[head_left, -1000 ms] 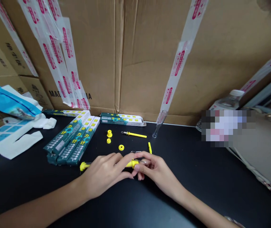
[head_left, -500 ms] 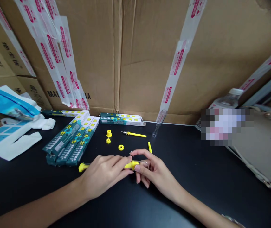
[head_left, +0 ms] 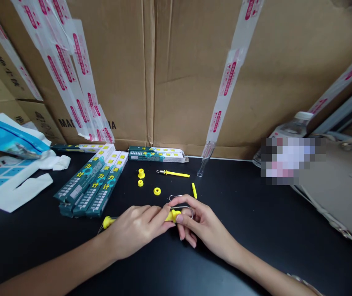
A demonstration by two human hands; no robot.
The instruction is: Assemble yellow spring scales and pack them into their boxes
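My left hand [head_left: 137, 230] is wrapped over a yellow tube-shaped spring scale [head_left: 109, 222], hiding most of its middle. The scale lies roughly level, with a yellow cap sticking out at the left. At the other end, my right hand [head_left: 197, 218] has its thumb on the yellow collar [head_left: 176, 215] and its fingers curled around a bent wire loop [head_left: 191, 210]. A thin wire hook [head_left: 173, 197] shows just above the right fingertips; whether it is held or lying there I cannot tell. Beyond the hands is a short yellow piece [head_left: 194, 190].
Farther back lie a yellow rod with a spring [head_left: 176, 174], a clear tube [head_left: 205, 160], a yellow ring [head_left: 157, 191] and a flanged yellow cap [head_left: 141, 174]. Green-and-white boxes [head_left: 92, 185] are stacked left. A bottle [head_left: 296, 123] and a beige bag [head_left: 339, 185] stand right.
The view has shifted slightly. More of the wire loop and the thin hook now shows by my right fingers. Both hands keep their hold on the spring scale.
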